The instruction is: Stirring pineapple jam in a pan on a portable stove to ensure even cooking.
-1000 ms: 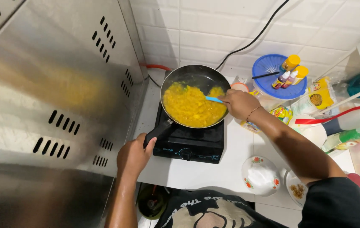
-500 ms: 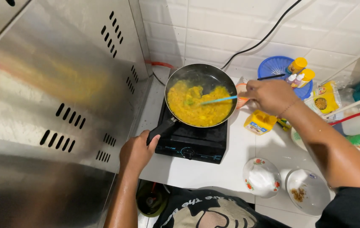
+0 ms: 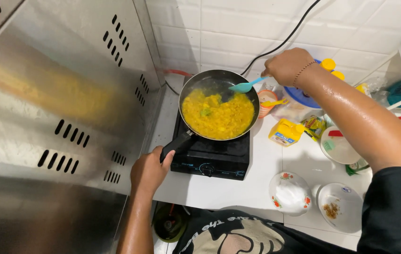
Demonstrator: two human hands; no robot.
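A steel range hood (image 3: 54, 117) fills the left of the view, above a white tabletop (image 3: 219, 193). On the tabletop sits a black single-burner stove (image 3: 212, 153), carrying a dark frying pan (image 3: 219, 103) of yellow food (image 3: 217, 115) (one green bit near the middle). The left hand (image 3: 148, 171) has its fingers wrapped around the pan's black handle (image 3: 177, 143). The right hand (image 3: 287, 65) has its fingers closed on a turquoise spatula (image 3: 245, 86), its blade over the pan's far rim. Right of the stove stand a yellow bottle (image 3: 285, 132) and a flowered bowl (image 3: 290, 193).
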